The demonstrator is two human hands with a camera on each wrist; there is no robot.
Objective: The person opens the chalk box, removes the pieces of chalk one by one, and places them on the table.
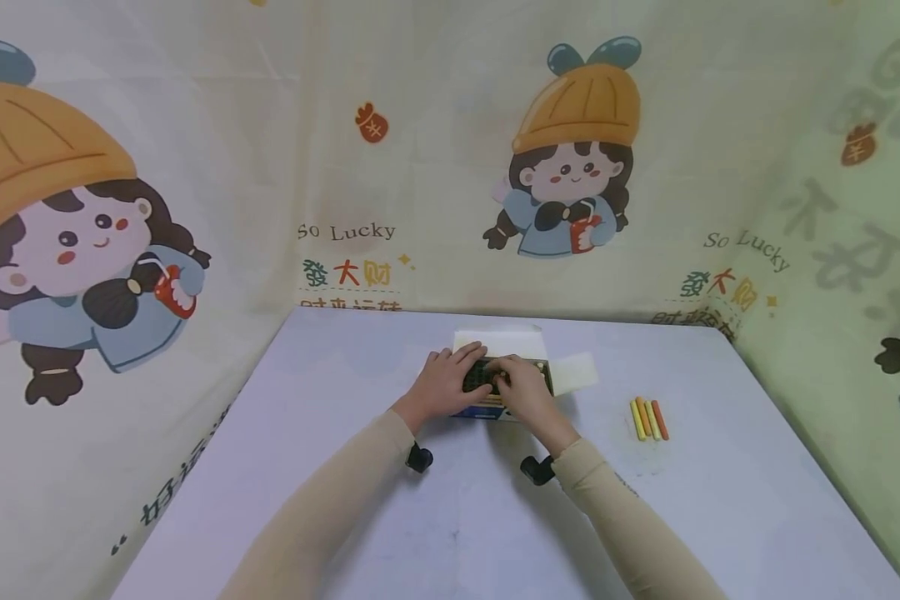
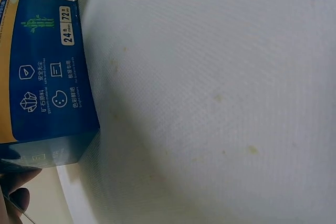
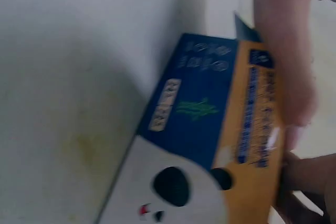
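Observation:
A blue and orange chalk box [image 1: 482, 412] with a panda print lies on the table, its white lid flap [image 1: 497, 342] folded back. Inside, a dark slotted insert [image 1: 477, 379] shows between the hands. My left hand [image 1: 444, 385] grips the box's left end, the thumb reaching across its front. Over the right part of the opening, my right hand [image 1: 527, 392] has bent fingers with the tips down at the insert; whether they pinch a chalk is hidden. In the right wrist view, fingers [image 3: 294, 72] hang beside the printed front of the box [image 3: 194, 108].
Several yellow, orange and red chalk sticks [image 1: 649, 419] lie side by side on the white table [image 1: 720, 500], right of the box. A white side flap [image 1: 576, 373] sticks out from the box's right end. A printed curtain [image 1: 435, 167] stands behind the table.

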